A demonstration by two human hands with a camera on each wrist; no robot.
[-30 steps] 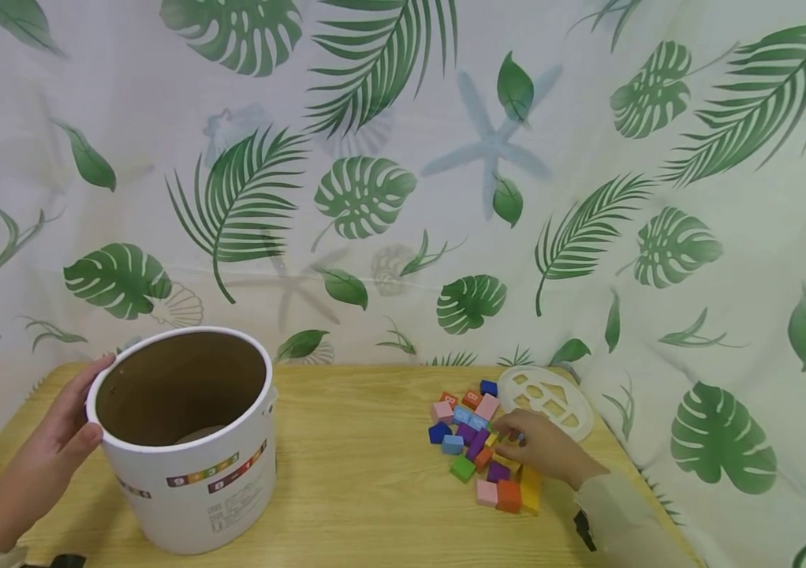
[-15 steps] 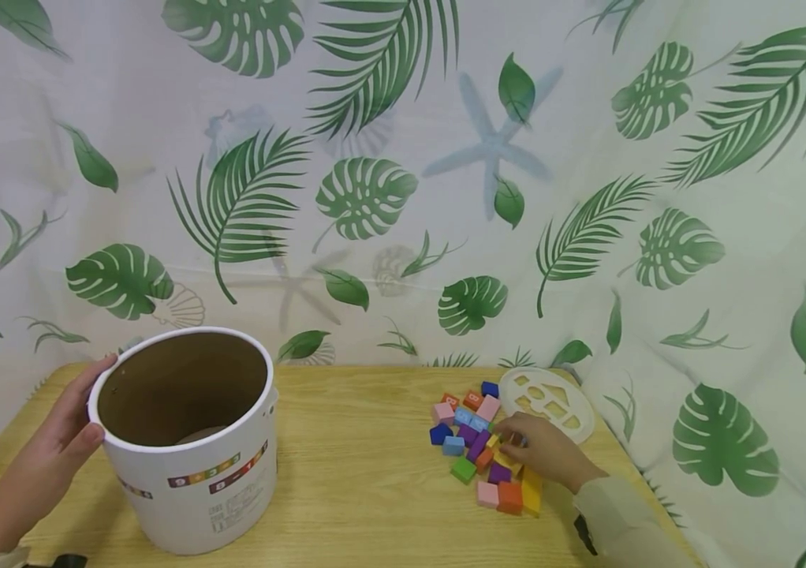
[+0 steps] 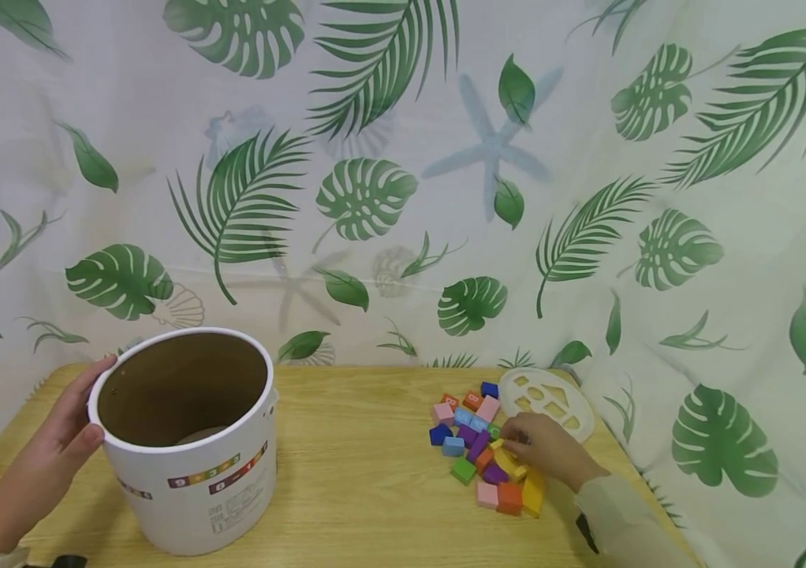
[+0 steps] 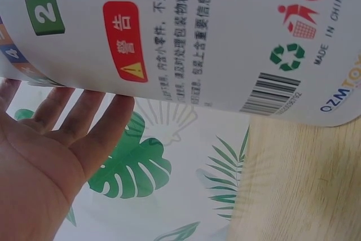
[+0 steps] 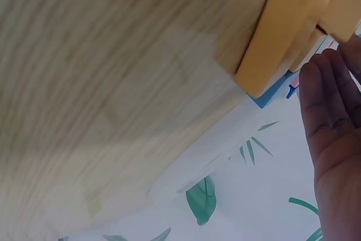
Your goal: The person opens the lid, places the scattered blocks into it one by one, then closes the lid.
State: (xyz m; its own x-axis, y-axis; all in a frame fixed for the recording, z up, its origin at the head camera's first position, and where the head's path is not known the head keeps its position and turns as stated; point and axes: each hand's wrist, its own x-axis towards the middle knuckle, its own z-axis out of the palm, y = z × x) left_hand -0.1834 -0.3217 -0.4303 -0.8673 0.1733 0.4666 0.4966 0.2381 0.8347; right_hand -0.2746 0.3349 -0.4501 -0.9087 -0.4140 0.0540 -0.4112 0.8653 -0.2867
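Head view, left hand: we find the left hand [image 3: 55,438] at the desk's left edge, fingers straight against the outer wall of the white bucket [image 3: 186,442], thumb lying at its rim; nothing is gripped.
Head view, bucket: we note it stands upright and open-topped on the left part of the desk [image 3: 360,473], well apart from the blocks.
Head view, right hand: we see the right hand [image 3: 541,450] resting on the pile of coloured blocks [image 3: 481,446] near the desk's right edge, fingers bent down among them; we cannot tell whether any block is pinched.
Head view, lid: we record a white lid with shaped cut-outs [image 3: 548,398] lying flat just behind the pile, at the far right corner.
Left wrist view: we confirm the palm [image 4: 39,167] is open, with the fingertips [image 4: 115,111] touching the bucket's printed wall [image 4: 197,32].
Right wrist view: we see yellow blocks [image 5: 287,26] close beside the fingers [image 5: 330,100] on the desk; the grasp is not visible.
Backdrop: we note a leaf-printed curtain [image 3: 403,181] behind the desk.
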